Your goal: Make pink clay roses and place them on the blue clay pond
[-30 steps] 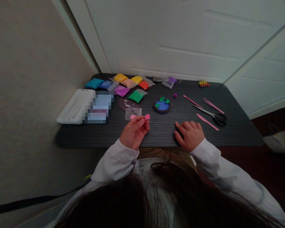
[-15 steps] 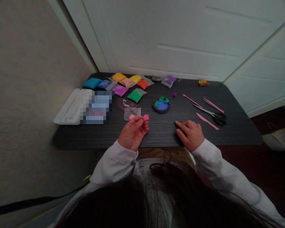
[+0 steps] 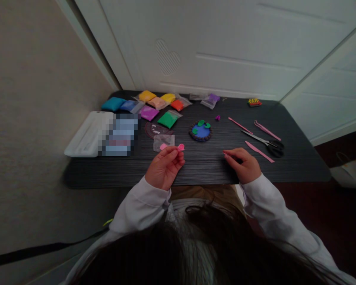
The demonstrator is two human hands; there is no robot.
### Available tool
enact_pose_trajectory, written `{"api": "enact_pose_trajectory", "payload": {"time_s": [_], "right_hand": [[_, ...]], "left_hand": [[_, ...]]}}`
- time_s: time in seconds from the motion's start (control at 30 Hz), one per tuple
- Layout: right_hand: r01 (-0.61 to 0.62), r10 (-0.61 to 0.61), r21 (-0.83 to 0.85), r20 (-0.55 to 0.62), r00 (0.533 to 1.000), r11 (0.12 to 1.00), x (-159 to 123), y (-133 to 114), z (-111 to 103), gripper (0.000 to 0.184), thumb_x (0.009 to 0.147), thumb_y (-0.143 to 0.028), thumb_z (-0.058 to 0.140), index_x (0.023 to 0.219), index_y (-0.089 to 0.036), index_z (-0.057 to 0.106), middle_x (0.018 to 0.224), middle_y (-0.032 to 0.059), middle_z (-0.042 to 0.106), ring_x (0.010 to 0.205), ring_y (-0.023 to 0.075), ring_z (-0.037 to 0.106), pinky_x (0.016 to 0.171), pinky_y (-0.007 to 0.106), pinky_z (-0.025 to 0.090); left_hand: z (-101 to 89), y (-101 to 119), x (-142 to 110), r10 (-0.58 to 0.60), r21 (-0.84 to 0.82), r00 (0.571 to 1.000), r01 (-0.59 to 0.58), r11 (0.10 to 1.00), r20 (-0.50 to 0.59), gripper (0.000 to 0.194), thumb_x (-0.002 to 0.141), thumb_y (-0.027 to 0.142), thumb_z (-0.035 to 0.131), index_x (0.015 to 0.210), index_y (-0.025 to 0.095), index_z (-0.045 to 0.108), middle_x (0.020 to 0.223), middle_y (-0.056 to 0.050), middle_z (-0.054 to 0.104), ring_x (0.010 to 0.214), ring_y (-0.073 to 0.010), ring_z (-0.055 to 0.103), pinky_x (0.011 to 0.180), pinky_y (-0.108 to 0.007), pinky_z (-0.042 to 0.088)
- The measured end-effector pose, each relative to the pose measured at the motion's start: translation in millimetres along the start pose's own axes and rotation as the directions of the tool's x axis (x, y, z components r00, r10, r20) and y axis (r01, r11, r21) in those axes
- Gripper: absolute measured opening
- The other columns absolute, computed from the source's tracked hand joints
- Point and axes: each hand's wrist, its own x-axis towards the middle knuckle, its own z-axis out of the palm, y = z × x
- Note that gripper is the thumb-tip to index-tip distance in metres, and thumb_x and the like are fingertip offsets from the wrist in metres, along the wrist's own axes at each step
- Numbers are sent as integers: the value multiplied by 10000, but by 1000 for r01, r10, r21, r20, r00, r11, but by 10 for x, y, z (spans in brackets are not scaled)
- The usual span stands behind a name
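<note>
Head view: at the middle of the frame, we have a pink curled piece (image 3: 181,147) at the fingertips of our left hand (image 3: 164,169), gripped between thumb and forefinger, with the other fingers loosely curled below. The piece sticks out from the right side of that grip, towards our right hand (image 3: 245,165). It looks small and roundish; we cannot make out a long axis.

From the fingers of our right hand, the piece lies straight across to the left and slightly higher in the frame, with a bare strip of the bench (image 3: 201,166) between. The right thumb and forefinger are nearly together, pointing left at the piece; whether they pinch some tiny bit, we cannot tell.

The blue disc (image 3: 201,132) with its dark beaded rim and green leaf shapes lies flat above that gap, up and to the right of the pink piece. Our left hand is a little nearer to it than our right. Just left of our left fingertips is a clear bag (image 3: 164,140) with pink in it, while the pink knife (image 3: 259,152) and scissors (image 3: 265,142) lie right of our right hand.
</note>
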Motion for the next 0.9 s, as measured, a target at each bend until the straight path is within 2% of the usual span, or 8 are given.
{"api": "enact_pose_trajectory", "payload": {"time_s": [0.2,0.33,0.43,0.57,0.7,0.9], "right_hand": [[62,-65,-99,-24,998,993,3,9,28,187,768,-276,506,885,-211,636,807,30,585,709,126,543,637,267,448],[162,-154,-200,56,987,966,-13,45,8,174,766,-284,505,852,-208,636,810,40,593,761,146,548,684,290,455],[226,-204,-210,118,972,951,-54,76,-39,200,771,-290,495,904,-207,619,842,47,593,790,152,551,718,299,458],[229,-208,-236,112,972,944,-139,92,-108,257,787,-261,452,1000,-201,581,871,57,582,808,158,547,724,301,454],[286,-244,-349,159,957,893,-196,76,-98,306,782,-220,430,1050,-174,569,816,61,578,766,165,527,715,313,424],[352,-271,-474,233,934,807,-201,45,-46,351,774,-247,427,1095,-175,550,784,57,572,731,171,502,678,318,366]], "left_hand": [[4,0,-4,3,-9,1000,-3,1000,6,103,667,94,592,745,160,604,693,15,627,640,-69,573,602,-197,473],[2,3,-7,7,-7,1000,-6,1000,10,104,660,99,601,744,162,602,687,17,624,640,-70,573,598,-196,474],[-2,2,-6,4,-8,1000,-3,1000,17,111,658,103,607,750,164,599,690,20,622,644,-68,573,603,-197,475],[-1,-1,-1,5,-4,1000,-5,1000,13,106,663,106,603,745,172,595,702,20,624,643,-69,574,604,-201,475],[4,-2,-2,8,1,1000,-8,1000,8,99,674,99,588,746,165,598,683,17,623,638,-72,574,603,-201,472],[11,2,-7,3,5,1000,-3,1000,8,106,676,91,584,745,170,596,689,19,624,640,-72,576,610,-201,469]]}}
